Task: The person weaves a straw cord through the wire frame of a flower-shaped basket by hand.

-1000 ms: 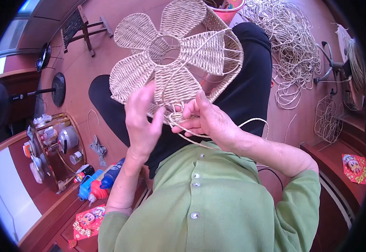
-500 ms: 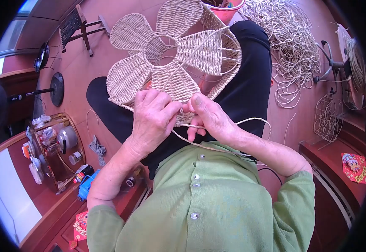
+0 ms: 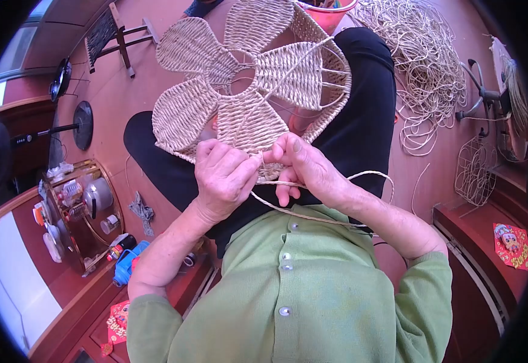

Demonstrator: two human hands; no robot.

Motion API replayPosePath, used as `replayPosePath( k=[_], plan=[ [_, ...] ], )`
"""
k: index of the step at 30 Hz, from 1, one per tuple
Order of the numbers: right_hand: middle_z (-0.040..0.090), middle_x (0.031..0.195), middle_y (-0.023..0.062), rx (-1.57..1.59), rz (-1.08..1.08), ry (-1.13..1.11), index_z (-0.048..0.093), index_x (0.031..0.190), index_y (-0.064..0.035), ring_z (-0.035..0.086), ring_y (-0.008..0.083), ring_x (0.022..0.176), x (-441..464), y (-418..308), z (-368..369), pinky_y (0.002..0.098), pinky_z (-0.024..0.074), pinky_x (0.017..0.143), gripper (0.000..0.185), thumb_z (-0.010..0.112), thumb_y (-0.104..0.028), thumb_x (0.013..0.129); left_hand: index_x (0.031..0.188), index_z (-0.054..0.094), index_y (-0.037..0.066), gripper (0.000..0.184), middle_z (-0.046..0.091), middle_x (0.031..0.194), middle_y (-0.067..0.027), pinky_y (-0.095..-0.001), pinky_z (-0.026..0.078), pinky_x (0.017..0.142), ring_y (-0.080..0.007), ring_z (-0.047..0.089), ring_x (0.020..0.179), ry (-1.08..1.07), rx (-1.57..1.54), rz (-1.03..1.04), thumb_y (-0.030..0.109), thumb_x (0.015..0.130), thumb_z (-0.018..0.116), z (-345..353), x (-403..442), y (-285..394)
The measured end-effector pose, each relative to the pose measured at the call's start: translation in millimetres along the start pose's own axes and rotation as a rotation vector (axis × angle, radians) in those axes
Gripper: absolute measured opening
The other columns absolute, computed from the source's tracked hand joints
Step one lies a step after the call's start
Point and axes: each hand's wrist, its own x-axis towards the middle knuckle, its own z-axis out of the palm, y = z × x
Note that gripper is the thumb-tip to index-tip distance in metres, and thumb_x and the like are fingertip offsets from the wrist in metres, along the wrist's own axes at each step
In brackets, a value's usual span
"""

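A woven flower-shaped piece (image 3: 252,121) with a round hole in its middle rests over the person's lap. My left hand (image 3: 223,180) is at its near edge, thumb and fingers pinched on the cord there. Beside it, my right hand (image 3: 306,166) has its thumb and index finger at the same edge, its other fingers curled around the cord. The loose cord (image 3: 312,216) loops from the edge below my right hand and round past my right wrist. My fingers cover the exact spot where the cord meets the weave.
A large heap of cord (image 3: 418,66) lies on the floor at the upper right, near a red bucket (image 3: 326,18). A small stool (image 3: 118,42) stands at the upper left. A rack with jars (image 3: 97,195) and a blue bottle (image 3: 125,266) are at the left.
My left hand has come down from above the weave to its near edge and closed beside my right hand. A dark shape has appeared at the top of the view.
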Motion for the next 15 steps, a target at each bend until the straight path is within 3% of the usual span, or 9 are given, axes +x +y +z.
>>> replayPosePath(
  k=[8,15],
  plan=[
    [0.057,0.122,0.0083,-0.006,0.007,0.031,0.045,0.113,-0.0112,0.064,0.0116,0.062,2,-1,3,0.0204,0.0394,0.052,0.057,0.029,-0.066,0.109,0.091,0.072,0.008,0.023,0.06,0.077,-0.0013,-0.04,0.042,0.083,-0.0211,0.058,0.073,-0.033,0.052,-0.092,0.004,0.07,0.079,-9,10,3],
    [0.06,0.119,0.008,-0.162,-0.03,0.028,0.044,0.111,-0.011,0.061,0.0091,0.055,3,-3,2,0.0182,0.0329,0.047,0.058,0.027,-0.066,0.108,0.092,0.072,0.007,0.022,0.06,0.077,-0.0004,-0.0412,0.043,0.083,-0.0203,0.057,0.072,-0.144,0.111,0.069,0.007,0.072,0.081,-15,14,2]
  ],
)
